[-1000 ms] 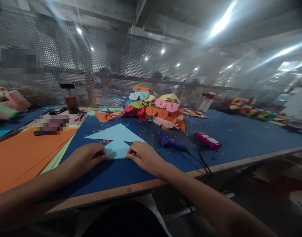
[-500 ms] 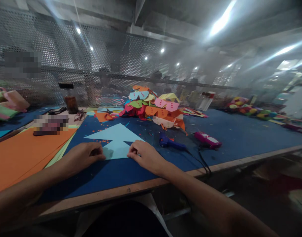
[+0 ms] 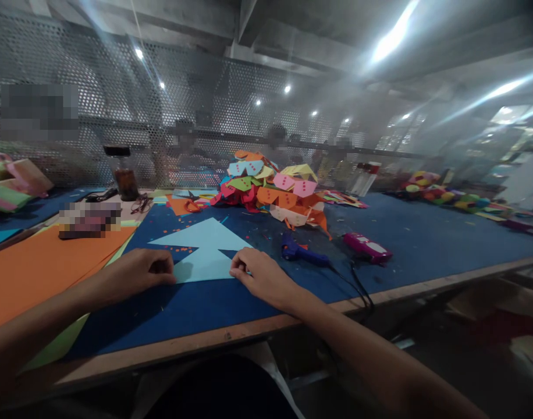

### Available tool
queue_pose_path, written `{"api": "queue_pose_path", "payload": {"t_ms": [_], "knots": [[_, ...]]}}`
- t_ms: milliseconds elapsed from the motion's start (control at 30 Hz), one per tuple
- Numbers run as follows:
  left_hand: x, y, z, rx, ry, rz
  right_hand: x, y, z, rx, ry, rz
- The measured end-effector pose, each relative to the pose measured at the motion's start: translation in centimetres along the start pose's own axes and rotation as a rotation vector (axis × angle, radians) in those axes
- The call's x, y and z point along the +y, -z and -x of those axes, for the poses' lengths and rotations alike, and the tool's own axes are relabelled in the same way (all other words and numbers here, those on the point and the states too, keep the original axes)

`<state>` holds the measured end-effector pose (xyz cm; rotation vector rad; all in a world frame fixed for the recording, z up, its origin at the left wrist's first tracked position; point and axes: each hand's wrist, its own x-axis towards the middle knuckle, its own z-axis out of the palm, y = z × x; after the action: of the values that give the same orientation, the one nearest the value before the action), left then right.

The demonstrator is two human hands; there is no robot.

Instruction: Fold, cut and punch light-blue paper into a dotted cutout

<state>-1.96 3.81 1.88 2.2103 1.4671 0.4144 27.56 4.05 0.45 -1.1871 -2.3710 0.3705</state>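
Observation:
A light blue paper cutout (image 3: 208, 256), pointed like a fir tree, lies flat on the blue tabletop in front of me. My left hand (image 3: 146, 269) is closed at its near left corner, thumb and curled fingers on the paper's edge. At the near right corner my right hand (image 3: 260, 272) pinches the paper between thumb and fingers. Both corners are partly hidden by my hands. Small orange paper bits (image 3: 183, 249) lie beside the cutout's left notch.
Folded paper pieces (image 3: 277, 192) form a colourful pile behind the cutout. A blue glue gun (image 3: 302, 251) and a purple device (image 3: 368, 247) lie to the right, cords trailing over the table edge. Orange sheets (image 3: 39, 267), a jar (image 3: 125, 177) and orange-handled scissors (image 3: 191, 206) are left.
My hands have moved slightly apart along the cutout's near edge, the left one leftward and the right one a little rightward. The cutout stays in about the same place.

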Motion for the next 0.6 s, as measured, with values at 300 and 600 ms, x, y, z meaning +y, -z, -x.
{"api": "queue_pose_path", "payload": {"t_ms": [300,600], "knots": [[-1.4,0.2,-0.2,-0.043,-0.001,0.01,-0.2,0.3,0.1,-0.017,-0.043,0.037],[-2.1,0.4,-0.4,-0.094,0.048,0.007,-0.5,0.7,0.5,-0.027,-0.088,0.088]]}}
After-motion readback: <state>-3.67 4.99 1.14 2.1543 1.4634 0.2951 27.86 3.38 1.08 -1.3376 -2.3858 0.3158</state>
